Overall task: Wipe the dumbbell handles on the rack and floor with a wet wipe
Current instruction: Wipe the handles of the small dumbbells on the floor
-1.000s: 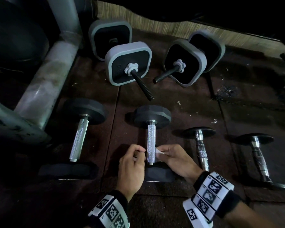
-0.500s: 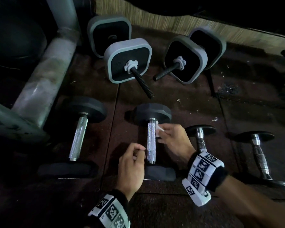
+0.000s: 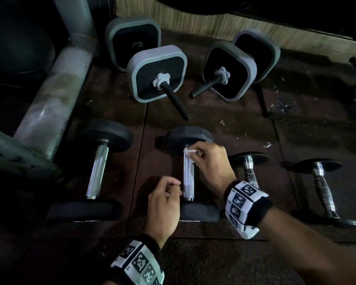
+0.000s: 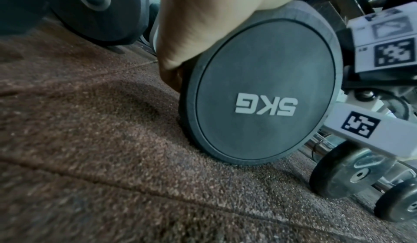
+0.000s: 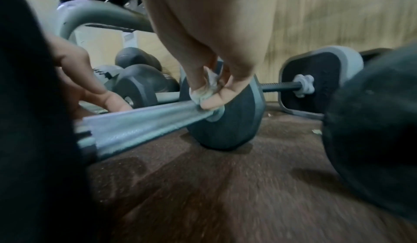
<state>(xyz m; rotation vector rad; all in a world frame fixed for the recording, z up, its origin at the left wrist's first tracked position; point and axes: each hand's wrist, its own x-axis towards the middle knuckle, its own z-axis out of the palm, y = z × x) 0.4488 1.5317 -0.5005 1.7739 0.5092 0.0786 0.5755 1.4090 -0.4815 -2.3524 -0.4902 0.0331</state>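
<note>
1. Right hand [image 3: 212, 161] pinches wipe [image 3: 189, 151] on the far end of the middle dumbbell's handle [image 3: 188, 177], on floor mat [image 3: 224, 130].
2. Left hand [image 3: 164, 204]: fingers curled, tips touching the handle's near end.
3. Chrome dumbbell [image 3: 250, 171] sits just right, partly hidden by right wrist.
4. Square-plate dumbbells [image 3: 158, 75] lie beyond.

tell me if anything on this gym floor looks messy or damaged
Pale scraps of debris lie scattered on the floor mats, with a dark gritty patch near the square-plate dumbbell. No damage shows.
</note>
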